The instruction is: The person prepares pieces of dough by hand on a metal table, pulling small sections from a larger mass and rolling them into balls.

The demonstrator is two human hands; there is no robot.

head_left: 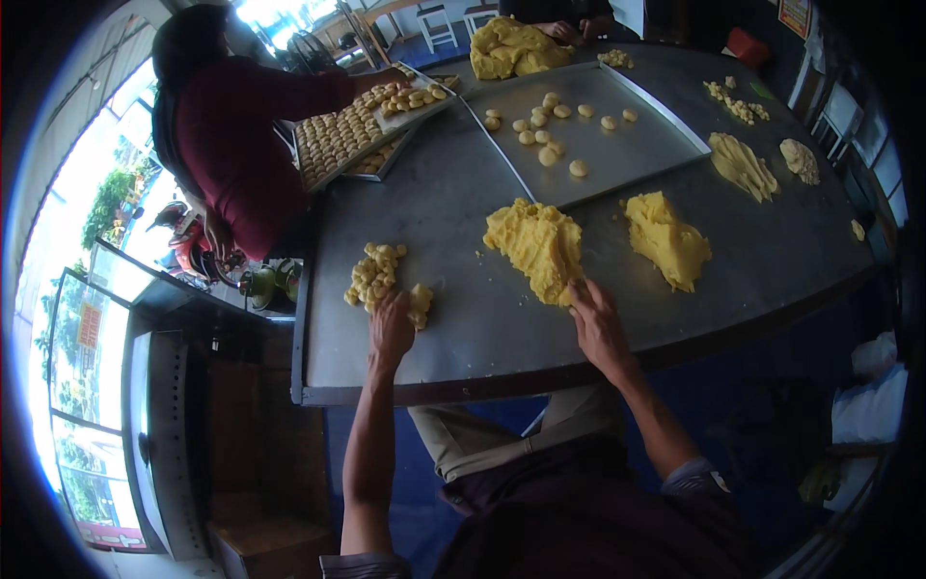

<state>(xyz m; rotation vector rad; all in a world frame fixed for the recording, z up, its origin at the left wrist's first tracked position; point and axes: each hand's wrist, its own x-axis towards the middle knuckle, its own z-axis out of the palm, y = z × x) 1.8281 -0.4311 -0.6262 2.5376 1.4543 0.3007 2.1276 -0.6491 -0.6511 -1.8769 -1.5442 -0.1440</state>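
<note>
My left hand (391, 326) is low over the near left of the metal table, its fingers curled against a pale yellow lump of dough (422, 303). Just beyond those fingers lies a heap of small dough pieces (374, 274). My right hand (598, 328) reaches the near end of a large yellow dough mound (536, 249), fingers closed on its edge. The fingertips of both hands are partly hidden. A second yellow dough mound (667, 241) sits to the right, apart from my right hand.
A metal tray (617, 101) with scattered round dough balls lies beyond the mounds. At the far left a person (231, 135) reaches over trays filled with dough rounds (338, 140). Another dough mass (516, 48) is at the back, and flattened dough (741, 166) at right.
</note>
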